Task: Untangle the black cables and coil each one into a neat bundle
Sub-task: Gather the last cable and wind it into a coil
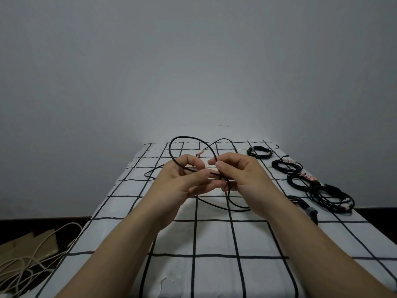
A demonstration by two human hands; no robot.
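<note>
Two hands pinch one black cable (189,137) above the checked sheet (214,239): the left hand (184,179) nips its loop between thumb and fingers, and the right hand (238,175) nips the strand between thumb and forefinger. The cable's slack trails onto the sheet. Coiled black bundles (286,166) line the sheet's right edge.

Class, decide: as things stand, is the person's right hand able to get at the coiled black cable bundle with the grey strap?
Likely yes, once freed: the right hand pinches the loose black cable with the left hand, but the grey-strapped bundle lies close beside its wrist, nothing between.
</note>
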